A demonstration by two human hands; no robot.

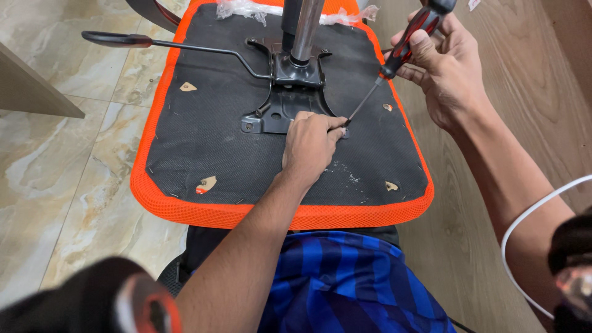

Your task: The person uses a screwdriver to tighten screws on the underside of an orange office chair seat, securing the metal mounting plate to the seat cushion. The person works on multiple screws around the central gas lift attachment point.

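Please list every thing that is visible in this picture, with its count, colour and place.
chair seat: one, black underside with orange mesh rim, upside down at centre
metal mounting plate: one, black, on the seat
gas-lift column: one, silver, rising from the plate
lever: one, black, upper left
screwdriver: one, red-black handle, upper right
white cable: one, lower right
tiled floor: beige, left
left hand: on the seat at the screwdriver tip
right hand: gripping the screwdriver

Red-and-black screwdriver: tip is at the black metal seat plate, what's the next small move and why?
Probably turn the red-and-black screwdriver with the right hand: its tip sits at the black metal seat plate's edge, where the left hand's fingers steady it, apparently on a screw.
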